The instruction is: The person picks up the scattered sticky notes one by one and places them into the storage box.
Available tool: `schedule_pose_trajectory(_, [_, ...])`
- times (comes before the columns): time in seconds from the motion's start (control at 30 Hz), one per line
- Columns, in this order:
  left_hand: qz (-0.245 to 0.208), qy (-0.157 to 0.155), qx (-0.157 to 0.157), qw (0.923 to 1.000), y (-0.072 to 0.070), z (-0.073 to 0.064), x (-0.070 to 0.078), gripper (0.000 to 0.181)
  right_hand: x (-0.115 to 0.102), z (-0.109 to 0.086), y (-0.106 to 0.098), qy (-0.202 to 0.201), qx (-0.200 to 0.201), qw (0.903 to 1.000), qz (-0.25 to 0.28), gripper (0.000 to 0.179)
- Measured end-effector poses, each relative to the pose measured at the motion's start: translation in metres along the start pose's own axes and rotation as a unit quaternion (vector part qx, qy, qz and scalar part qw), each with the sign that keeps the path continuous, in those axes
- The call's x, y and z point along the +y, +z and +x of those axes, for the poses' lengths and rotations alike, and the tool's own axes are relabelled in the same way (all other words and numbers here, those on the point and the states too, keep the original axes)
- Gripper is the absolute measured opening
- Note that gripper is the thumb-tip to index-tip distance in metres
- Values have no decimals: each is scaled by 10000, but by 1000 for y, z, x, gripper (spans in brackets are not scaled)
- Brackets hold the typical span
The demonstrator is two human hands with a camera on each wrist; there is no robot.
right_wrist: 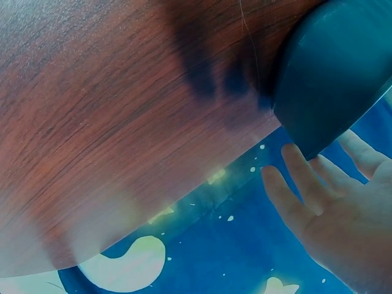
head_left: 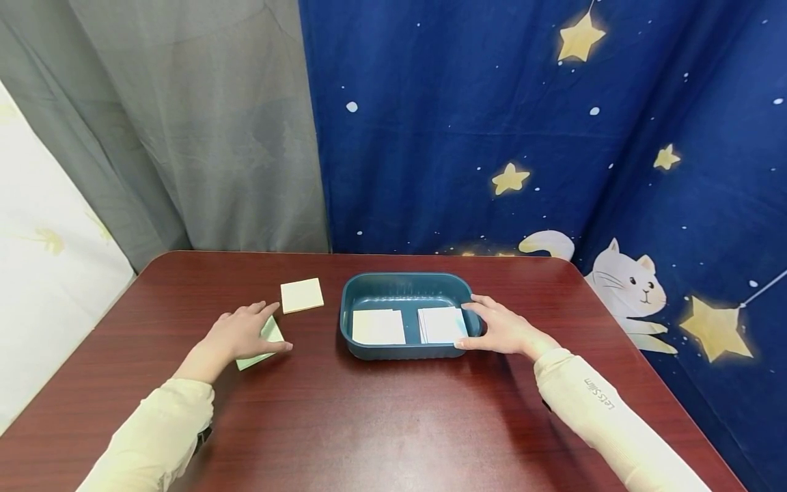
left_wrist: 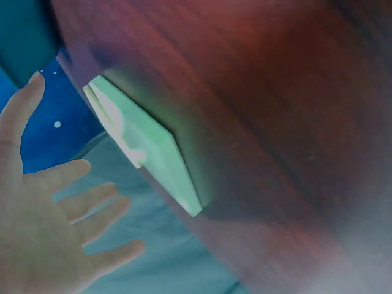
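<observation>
My left hand (head_left: 242,332) hovers over a pale green note pad (head_left: 271,332) at the table's left, thumb and fingers spread and partly covering it. In the left wrist view that green pad (left_wrist: 144,141) lies beyond the spread fingers, apart from them. At the right end of a dark teal bin (head_left: 393,352), my right hand (head_left: 507,329) reaches around the rim, thumb toward the front and fingers at the back corner. Its fingers look fairly straight against the bin (right_wrist: 337,73) in the right wrist view. Inside the bin lie a pale yellow pad (head_left: 378,327) and a whitish pad (head_left: 440,325).
Another pale yellow note pad (head_left: 302,296) lies between the left hand and the bin, farther back. The reddish-brown table (head_left: 381,424) has rounded back corners. Behind it hang a grey curtain (head_left: 233,137) and a blue star-patterned curtain (head_left: 443,150).
</observation>
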State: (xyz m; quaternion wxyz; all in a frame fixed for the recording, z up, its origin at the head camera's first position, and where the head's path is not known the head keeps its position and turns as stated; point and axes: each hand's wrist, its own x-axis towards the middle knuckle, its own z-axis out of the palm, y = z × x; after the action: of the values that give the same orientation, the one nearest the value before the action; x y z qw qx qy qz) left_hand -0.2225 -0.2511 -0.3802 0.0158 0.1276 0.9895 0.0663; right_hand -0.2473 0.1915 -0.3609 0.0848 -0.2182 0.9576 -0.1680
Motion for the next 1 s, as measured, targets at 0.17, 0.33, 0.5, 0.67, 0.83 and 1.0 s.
schedule_pose_trajectory(0.17, [-214, -225, -417, 9986, 9, -1, -4, 104, 0, 0, 0, -27, -3, 10000, 19, 85])
schedule_pose_trajectory(0.33, [-329, -297, -622, 9971, 13, -3, -6, 106, 1, 0, 0, -32, -6, 10000, 34, 85])
schedule_pose_trajectory(0.5, [-388, -361, -735, 9959, 16, -4, -10, 104, 1, 0, 1, -39, 4, 10000, 42, 85])
schedule_pose_trajectory(0.67, [-297, -350, -696, 9965, 20, -4, -14, 100, 2, 1, 2, -23, 27, 10000, 36, 85])
schedule_pose_trajectory(0.83, [-281, -291, -568, 9976, 21, -4, -15, 94, 2, 1, 2, -4, 37, 10000, 29, 85])
schedule_pose_trajectory(1.0, [-222, -188, -394, 9988, 22, -4, -15, 87, 3, 2, 3, 11, 35, 10000, 23, 85])
